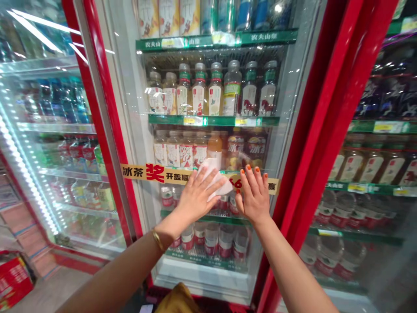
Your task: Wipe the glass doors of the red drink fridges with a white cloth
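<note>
Glass cooler door, red frame beside; left hand on white cloth, right hand flat, fingers apart

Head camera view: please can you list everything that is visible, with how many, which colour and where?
Cooler doors: three, red frames, side by side.
Bottled drinks: many, mixed colours, behind the glass.
Shelf edges: several, green, inside the doors.
Banner: one, yellow, across the centre door.
Box: one, red, lower left.
Wipe: one, white, on the centre glass.
Bangle: one, gold, on the left wrist.
Left hand: one, flat over the wipe.
Right hand: one, orange nails, right of the wipe.
</note>
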A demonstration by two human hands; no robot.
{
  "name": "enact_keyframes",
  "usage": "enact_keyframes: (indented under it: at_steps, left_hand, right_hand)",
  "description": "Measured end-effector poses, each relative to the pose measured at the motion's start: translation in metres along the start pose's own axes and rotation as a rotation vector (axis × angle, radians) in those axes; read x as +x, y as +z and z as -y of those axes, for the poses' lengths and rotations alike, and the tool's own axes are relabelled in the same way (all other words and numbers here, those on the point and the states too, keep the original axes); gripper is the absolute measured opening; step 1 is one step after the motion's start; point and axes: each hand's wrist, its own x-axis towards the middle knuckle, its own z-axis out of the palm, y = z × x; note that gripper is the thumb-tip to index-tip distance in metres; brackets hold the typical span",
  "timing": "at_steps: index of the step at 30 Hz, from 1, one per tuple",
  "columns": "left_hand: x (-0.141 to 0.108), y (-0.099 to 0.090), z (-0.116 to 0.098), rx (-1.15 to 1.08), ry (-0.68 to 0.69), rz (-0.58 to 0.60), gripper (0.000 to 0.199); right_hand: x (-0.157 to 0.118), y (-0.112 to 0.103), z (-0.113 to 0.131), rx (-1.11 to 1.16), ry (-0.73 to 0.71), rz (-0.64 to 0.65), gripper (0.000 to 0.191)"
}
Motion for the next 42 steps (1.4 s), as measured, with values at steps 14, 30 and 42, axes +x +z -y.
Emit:
enact_keyframes:
  at_steps: [14, 30, 42]
  left_hand:
    - [0.035, -0.004, -0.003, -0.013, 0.27, -0.032, 0.069]
    - [0.074, -0.019, 0.03, 0.031, 0.524, -0.058, 0.068]
    - [0.108, -0.006, -0.027, 0.02, 0.616, 0.071, 0.067]
  right_hand:
    - [-0.008, 0.007, 0.001, -0.023, 0.074, -0.099, 0.089]
    - [-0.014, 0.009, 0.002, 0.045, 0.094, -0.19, 0.085]
    - [-0.017, 0.007, 0.002, 0.057, 0.12, -0.245, 0.085]
